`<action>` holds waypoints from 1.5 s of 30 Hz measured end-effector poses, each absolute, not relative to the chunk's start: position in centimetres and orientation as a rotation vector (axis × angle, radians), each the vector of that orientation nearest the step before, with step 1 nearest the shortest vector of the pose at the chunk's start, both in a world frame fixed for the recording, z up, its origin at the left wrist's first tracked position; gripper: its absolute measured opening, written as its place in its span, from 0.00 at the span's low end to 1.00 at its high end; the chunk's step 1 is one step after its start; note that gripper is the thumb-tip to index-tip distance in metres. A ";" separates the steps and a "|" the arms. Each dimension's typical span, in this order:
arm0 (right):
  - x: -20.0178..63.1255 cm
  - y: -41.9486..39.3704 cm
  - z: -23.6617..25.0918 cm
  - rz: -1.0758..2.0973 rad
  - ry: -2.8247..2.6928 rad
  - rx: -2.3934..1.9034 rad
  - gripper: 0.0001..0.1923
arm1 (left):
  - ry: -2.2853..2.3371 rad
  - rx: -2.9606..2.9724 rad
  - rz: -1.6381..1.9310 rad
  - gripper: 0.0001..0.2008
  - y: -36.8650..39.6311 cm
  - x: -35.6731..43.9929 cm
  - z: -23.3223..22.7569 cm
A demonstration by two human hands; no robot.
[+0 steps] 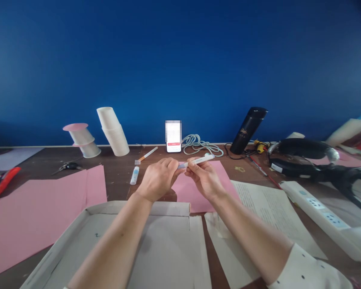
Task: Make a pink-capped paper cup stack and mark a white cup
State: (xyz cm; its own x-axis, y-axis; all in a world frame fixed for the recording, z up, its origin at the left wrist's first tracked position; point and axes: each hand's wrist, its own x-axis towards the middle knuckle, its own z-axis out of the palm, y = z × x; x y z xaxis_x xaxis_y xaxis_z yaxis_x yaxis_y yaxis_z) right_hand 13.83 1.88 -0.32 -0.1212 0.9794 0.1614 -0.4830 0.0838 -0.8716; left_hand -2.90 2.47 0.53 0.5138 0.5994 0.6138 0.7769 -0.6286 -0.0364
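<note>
A slim white marker pen (pixel 203 159) is held level in front of me, above a pink paper sheet (pixel 198 196). My right hand (pixel 206 178) pinches its barrel between thumb and fingers. The fingers of my left hand (pixel 159 176) are closed around the pen's other, purplish end; whether that is a cap or a tip is hidden. Left of my left hand lies a glue stick (pixel 134 176) with a white and blue body. Behind it rests an orange and white pen (pixel 147 155).
A phone (pixel 173 136) and coiled white cable (pixel 198 145) stand at the wall. Paper cups (pixel 112 132), a black bottle (pixel 248 130), headphones (pixel 303 158), a power strip (pixel 321 214), a cutter (pixel 3 182), keys (pixel 69 166) and a cardboard box lid (pixel 168 249) surround my arms.
</note>
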 end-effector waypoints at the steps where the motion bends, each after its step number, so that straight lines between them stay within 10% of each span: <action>1: 13.8 1.8 -0.3 1.424 -0.991 -0.667 0.09 | -1.163 -2.431 -0.795 0.18 2.4 -2.8 0.5; 29: 14.3 1.6 0.0 1.342 -1.088 -0.793 0.12 | -1.575 -2.938 -1.278 0.16 1.3 -1.9 2.5; 45: 14.4 1.7 -0.8 1.069 -1.336 -0.995 0.14 | -1.791 -2.954 -0.823 0.20 1.3 -1.4 2.0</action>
